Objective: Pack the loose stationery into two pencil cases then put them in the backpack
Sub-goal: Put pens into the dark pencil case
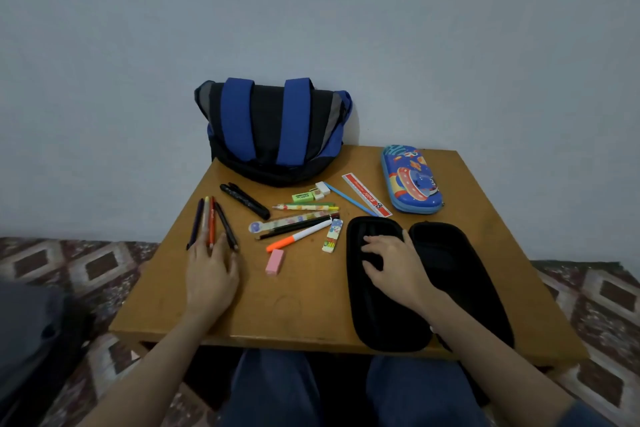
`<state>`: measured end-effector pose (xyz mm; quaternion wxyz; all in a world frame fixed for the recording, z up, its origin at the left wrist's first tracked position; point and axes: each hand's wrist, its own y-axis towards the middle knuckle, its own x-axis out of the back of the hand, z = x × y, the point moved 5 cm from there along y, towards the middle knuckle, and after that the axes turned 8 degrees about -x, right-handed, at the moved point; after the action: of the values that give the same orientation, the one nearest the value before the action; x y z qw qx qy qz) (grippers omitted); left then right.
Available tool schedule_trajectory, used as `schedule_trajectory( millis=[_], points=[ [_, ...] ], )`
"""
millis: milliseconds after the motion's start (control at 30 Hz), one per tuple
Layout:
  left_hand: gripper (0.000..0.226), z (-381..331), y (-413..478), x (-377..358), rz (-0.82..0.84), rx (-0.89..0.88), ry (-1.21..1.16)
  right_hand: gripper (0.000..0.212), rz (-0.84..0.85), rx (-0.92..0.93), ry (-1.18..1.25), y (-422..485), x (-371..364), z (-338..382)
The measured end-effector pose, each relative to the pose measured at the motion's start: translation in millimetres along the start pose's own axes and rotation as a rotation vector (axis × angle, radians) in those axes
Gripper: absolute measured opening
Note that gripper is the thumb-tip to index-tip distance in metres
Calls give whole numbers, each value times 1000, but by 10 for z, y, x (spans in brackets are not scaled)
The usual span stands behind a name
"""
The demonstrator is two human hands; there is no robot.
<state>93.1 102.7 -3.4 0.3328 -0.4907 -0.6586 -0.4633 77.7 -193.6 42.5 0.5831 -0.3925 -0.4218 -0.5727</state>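
Observation:
A black pencil case (446, 274) lies unzipped and spread flat at the table's right front. My right hand (391, 262) rests inside its left half, fingers slightly curled, holding nothing. My left hand (212, 270) lies flat on the table, fingertips touching the near ends of several coloured pens (212, 224). A closed blue cartoon pencil case (410, 180) sits at the back right. The blue and black backpack (273, 132) stands against the wall. Loose between them lie a pink eraser (275, 262), an orange highlighter (298, 237), black markers (246, 201) and a red ruler (366, 199).
The small wooden table (298, 308) stands against a pale wall, over a patterned floor covering (104, 263). More erasers (308, 194), a blue pencil (349, 199) and patterned pencils (304, 208) crowd the table's middle. My knees (277, 388) are under its front edge.

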Motion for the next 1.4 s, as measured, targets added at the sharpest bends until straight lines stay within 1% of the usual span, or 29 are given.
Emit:
schedule_trajectory(
  millis=[33,133,200,333,533,633,833,933,1167,1267,1400],
  points=[
    [48,43,-3,-1,-10,17,5,32,-26,6,23,52,-9,76],
    [48,-34,-12,-8,-30,-12,26,26,-110,37,71,128,34,220],
    [49,-15,-8,-8,-32,17,20,24,-129,81,98,211,11,364],
    [52,58,5,-37,-50,78,-7,24,-77,120,103,348,-72,597],
    [55,19,19,-44,-35,66,-49,27,-30,153,44,580,-167,811],
    [57,34,18,-41,-37,87,-51,29,-9,163,14,682,-211,902],
    [67,96,12,-57,-29,237,-137,29,19,190,-2,818,-328,1148],
    [71,121,23,-78,2,264,-125,29,23,197,13,878,-376,1271],
    [64,101,30,-87,11,203,-69,26,34,278,51,1001,-526,1594],
    [60,91,13,-97,51,160,-47,26,36,312,73,1059,-563,1760],
    [59,78,-3,-117,101,95,-9,25,25,325,87,1122,-588,1876]
  ],
)
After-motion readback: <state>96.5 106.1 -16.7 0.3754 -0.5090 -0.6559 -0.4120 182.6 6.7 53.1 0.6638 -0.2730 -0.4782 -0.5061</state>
